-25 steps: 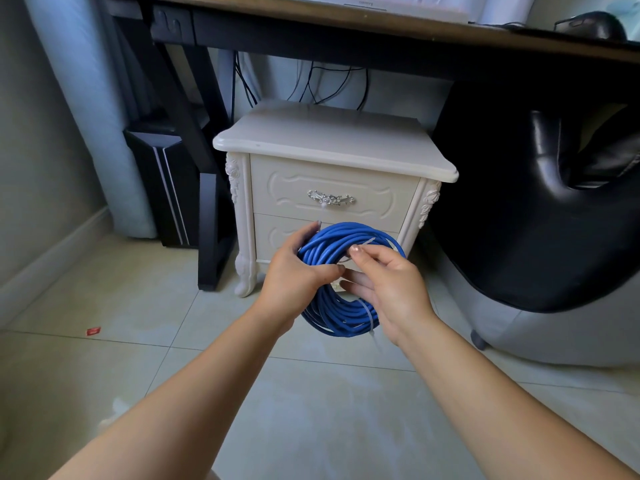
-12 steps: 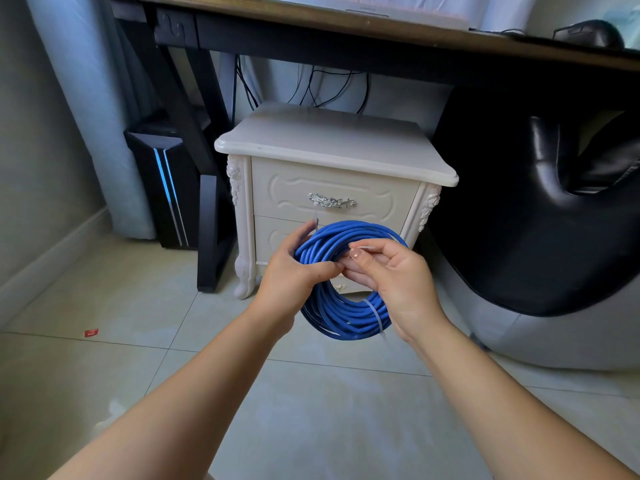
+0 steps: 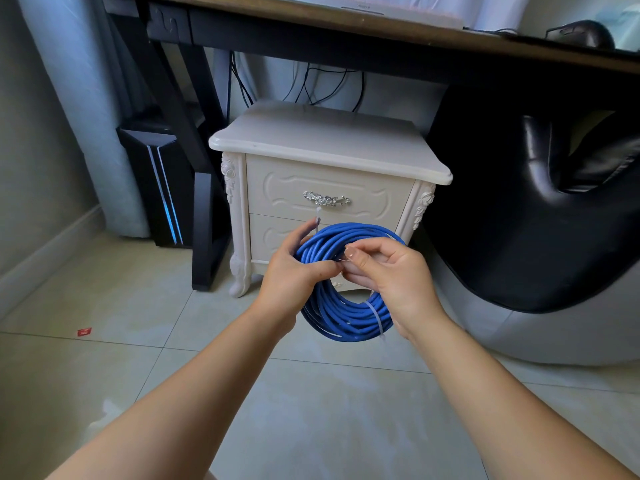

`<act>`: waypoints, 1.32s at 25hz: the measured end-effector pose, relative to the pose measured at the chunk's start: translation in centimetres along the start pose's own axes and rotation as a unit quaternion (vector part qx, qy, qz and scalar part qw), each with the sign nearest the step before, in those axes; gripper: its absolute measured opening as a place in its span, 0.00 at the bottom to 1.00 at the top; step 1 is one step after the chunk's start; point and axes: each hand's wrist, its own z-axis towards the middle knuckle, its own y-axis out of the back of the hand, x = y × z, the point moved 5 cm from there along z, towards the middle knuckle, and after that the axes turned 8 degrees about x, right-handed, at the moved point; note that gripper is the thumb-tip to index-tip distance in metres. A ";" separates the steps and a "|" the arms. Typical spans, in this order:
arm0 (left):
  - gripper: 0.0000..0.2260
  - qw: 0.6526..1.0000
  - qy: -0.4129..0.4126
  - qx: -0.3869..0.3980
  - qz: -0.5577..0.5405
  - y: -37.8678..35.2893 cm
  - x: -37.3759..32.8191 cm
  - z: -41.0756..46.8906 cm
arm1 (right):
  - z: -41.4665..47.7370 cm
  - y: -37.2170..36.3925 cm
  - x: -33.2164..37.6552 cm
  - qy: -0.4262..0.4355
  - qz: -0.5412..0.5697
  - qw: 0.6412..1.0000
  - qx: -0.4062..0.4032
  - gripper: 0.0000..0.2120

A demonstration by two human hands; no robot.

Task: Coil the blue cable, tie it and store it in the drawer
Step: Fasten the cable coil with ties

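Coils of blue cable (image 3: 346, 320) hang before the nightstand's (image 3: 325, 143) closed drawers (image 3: 277, 188). The left grip (image 3: 294, 271) clasps the strands at the left; the right grip (image 3: 388, 271) pinches a white zip tie (image 3: 318, 219) at the top. A second tie (image 3: 375, 315) girds the lower right.

One view, head-worn wide-angle. Camera looked forward and down, close over both forearms. Left hand (image 3: 291, 277) and right hand (image 3: 393, 271) sat mid-frame; white nightstand (image 3: 325, 140) just beyond them, tiled floor (image 3: 329, 427) below, counter (image 3: 398, 34) edge across the frame's top.
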 end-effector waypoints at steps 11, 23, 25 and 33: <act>0.33 1.000 -0.008 -0.004 0.012 0.1 -0.3 -0.3 | 0.0 -0.2 -0.1 -0.024 -0.019 0.999 0.018 0.03; 0.31 0.990 -0.089 0.009 0.111 -1.2 -0.9 -0.8 | -0.1 -1.4 0.4 -0.069 0.229 0.970 -0.043 0.09; 0.31 0.990 -0.092 0.007 0.111 -1.2 -0.9 -0.8 | -0.2 -1.4 0.5 -0.073 0.232 0.969 -0.052 0.09; 0.32 0.986 -0.102 0.003 0.131 -1.1 -0.9 -0.6 | -0.2 -1.5 0.6 -0.087 0.249 0.962 -0.069 0.09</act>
